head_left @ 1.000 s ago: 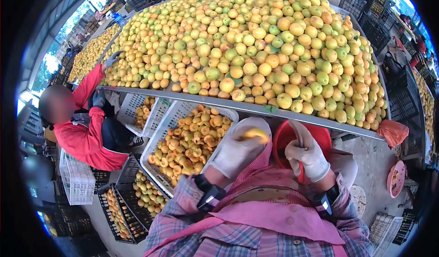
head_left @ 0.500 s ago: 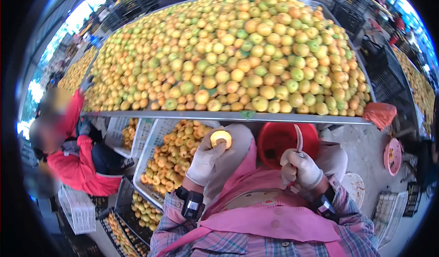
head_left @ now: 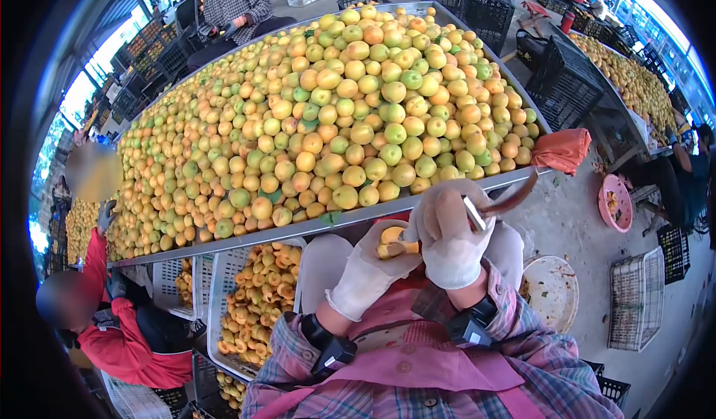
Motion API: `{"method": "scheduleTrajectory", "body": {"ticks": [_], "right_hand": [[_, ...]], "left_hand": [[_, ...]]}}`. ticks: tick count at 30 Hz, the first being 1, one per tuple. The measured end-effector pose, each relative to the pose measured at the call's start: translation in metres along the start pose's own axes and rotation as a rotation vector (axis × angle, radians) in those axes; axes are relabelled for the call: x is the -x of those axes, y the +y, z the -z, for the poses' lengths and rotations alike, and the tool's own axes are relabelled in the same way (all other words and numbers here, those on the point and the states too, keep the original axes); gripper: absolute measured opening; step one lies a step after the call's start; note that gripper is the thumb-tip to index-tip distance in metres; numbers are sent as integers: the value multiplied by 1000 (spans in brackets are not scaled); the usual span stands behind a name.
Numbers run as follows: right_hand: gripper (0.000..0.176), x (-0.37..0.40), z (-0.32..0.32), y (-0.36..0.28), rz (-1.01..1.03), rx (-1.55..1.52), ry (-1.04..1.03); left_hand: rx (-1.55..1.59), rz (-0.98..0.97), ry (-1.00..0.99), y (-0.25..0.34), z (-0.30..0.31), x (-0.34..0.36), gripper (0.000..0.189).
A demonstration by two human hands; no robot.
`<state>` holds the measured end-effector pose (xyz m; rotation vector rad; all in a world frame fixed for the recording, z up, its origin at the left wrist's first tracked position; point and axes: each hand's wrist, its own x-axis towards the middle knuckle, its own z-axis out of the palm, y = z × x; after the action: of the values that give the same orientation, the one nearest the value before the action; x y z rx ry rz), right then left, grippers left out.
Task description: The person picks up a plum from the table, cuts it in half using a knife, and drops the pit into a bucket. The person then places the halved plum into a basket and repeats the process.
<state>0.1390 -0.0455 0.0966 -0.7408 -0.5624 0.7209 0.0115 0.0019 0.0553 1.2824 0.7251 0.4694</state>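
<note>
Both my hands wear pale gloves and meet in front of the table edge. My left hand point(head_left: 375, 270) is closed around a yellow-orange apricot point(head_left: 392, 242), whose cut flesh shows. Pressed close to that apricot, my right hand point(head_left: 450, 232) grips a curved knife-like tool point(head_left: 514, 197). Its brown tapering end sticks out to the right, and a bright strip shows at the fingers; the part near the fruit is hidden. Just beyond my hands, whole apricots point(head_left: 321, 121) are heaped on a metal-edged table point(head_left: 246, 243).
At my left stands a white crate point(head_left: 216, 300) of opened apricots. A red-sleeved person point(head_left: 134, 344) sits beyond it. An orange bag point(head_left: 561, 150) hangs at the table corner. On the right floor are a white basin point(head_left: 556, 292), a pink basin point(head_left: 616, 204) and a pale crate point(head_left: 636, 300).
My hands have come together; the right moved up and left to the apricot, turning the tool rightward. The view has swung, so the table now slants and the red bucket is mostly hidden.
</note>
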Motion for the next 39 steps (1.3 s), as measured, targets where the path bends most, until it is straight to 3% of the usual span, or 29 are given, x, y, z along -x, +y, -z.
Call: {"method": "scheduleTrajectory", "body": {"ticks": [3, 5, 16, 19, 21, 22, 23, 25, 26, 27, 28, 29, 30, 33, 37, 39], "right_hand": [[7, 4, 8, 2, 21, -24, -69], [6, 4, 8, -4, -117, 189, -74], [9, 2, 8, 0, -331, 374, -150], [11, 10, 1, -7, -241, 421, -153], [12, 10, -2, -14, 98, 748, -318], [13, 6, 4, -6, 261, 693, -429], [13, 6, 4, -3, 263, 692, -429], [9, 8, 2, 2, 259, 622, -436], [12, 5, 4, 9, 405, 714, -432], [12, 3, 15, 19, 404, 715, -431], [8, 0, 30, 28, 139, 540, -337], [15, 0, 41, 35, -123, 359, -239], [10, -6, 24, 16, -374, -149, -61], [18, -8, 8, 3, -363, -106, 26], [19, -4, 17, 11, -362, -62, -37], [21, -10, 23, 12, -432, -190, -46]], "left_hand": [[-121, -94, 77, -5, -6, -3, 41], [-206, -148, 94, -2, -9, -2, 40], [-388, -162, 99, -15, -12, 2, 40], [-457, -146, 101, -13, -9, 0, 39], [-491, -141, 97, -18, -7, -1, 39], [-579, -330, 119, -26, -5, -3, 40], [-665, -519, 138, -32, -4, -3, 41], [-497, -404, 151, -38, -8, -3, 41], [-327, -289, 165, -40, -10, -2, 41], [-326, -288, 164, -32, -11, 0, 41], [-393, -180, 155, -17, -14, 3, 41], [-458, -71, 145, -8, -15, 5, 40], [-464, -104, 126, -7, -14, 5, 41], [-490, -81, 68, -6, -12, 4, 45], [-437, -99, 33, -10, -13, 5, 41], [-440, -169, -20, -8, -13, 6, 39]]}}
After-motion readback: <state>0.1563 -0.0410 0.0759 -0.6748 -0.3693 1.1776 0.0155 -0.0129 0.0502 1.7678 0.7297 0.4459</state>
